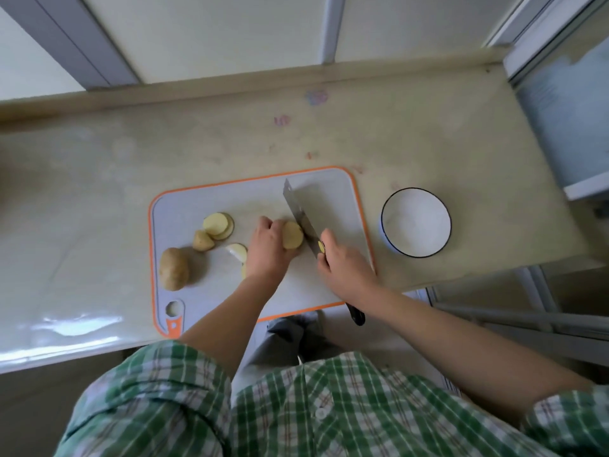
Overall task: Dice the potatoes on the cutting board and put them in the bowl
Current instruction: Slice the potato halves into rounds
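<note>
Head camera looks straight down on my two hands over the cutting board, which lies on the pale counter. My left hand is curled over a potato half, fingers bent on top of it and pinning it to the board, with its cut yellow face turned toward my right hand. My right hand is wrapped round the handle of the knife; the black end of the handle sticks out behind my wrist, past the board's near edge. The broad blade stands on edge just beside the cut face, between my two hands, its tip pointing away from me. Beyond my left hand's knuckles, on its outer side, lies a small stack of round slices, with an end piece touching it and a whole potato further out near the board's edge. Another pale piece shows just beside my left wrist. Off the board, past my right hand, stands the white bowl with a dark rim.
</note>
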A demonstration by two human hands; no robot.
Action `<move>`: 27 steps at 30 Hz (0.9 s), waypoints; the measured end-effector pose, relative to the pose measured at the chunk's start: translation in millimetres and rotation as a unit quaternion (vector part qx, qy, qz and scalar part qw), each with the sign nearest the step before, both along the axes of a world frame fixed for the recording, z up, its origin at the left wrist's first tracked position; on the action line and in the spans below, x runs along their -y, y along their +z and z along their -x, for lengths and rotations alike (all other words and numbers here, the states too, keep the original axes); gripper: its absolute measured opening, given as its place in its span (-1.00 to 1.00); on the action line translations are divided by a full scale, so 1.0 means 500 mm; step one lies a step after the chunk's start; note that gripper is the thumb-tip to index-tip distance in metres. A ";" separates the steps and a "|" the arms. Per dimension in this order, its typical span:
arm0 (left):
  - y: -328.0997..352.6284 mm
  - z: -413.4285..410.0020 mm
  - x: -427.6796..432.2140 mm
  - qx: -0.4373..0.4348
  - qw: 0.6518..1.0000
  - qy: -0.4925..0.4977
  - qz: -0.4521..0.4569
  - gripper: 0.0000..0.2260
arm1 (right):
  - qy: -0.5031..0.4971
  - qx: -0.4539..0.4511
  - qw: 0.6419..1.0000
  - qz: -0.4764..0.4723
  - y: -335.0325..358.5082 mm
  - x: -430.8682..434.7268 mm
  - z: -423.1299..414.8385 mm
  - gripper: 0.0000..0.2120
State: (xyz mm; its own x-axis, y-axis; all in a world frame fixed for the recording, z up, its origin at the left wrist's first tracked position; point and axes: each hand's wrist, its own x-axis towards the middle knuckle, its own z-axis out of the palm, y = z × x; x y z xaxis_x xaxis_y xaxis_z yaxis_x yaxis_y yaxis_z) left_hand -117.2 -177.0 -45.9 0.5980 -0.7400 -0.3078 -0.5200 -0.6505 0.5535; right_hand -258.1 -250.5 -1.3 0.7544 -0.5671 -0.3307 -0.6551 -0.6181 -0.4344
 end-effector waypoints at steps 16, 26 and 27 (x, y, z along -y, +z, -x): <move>0.003 0.007 -0.009 -0.060 0.990 0.116 0.049 -0.64 | 0.007 0.020 0.999 0.026 0.030 0.069 -0.028 -0.83; 0.003 -0.008 0.000 -0.218 0.912 0.305 0.168 -0.93 | -0.044 0.080 0.991 -0.095 0.028 0.051 -0.031 -0.87; 0.013 -0.013 0.001 -0.300 0.868 0.335 0.210 -0.89 | -0.094 0.104 0.972 -0.186 0.033 0.052 -0.035 -0.88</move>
State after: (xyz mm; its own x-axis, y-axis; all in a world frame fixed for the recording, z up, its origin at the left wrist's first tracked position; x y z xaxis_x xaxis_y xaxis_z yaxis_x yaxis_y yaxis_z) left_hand -110.9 -177.3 -39.1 0.7625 -0.4111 -0.4996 0.3613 -0.3700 0.8559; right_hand -240.4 -276.4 15.2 0.7222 -0.5714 -0.3898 -0.6144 -0.2711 -0.7409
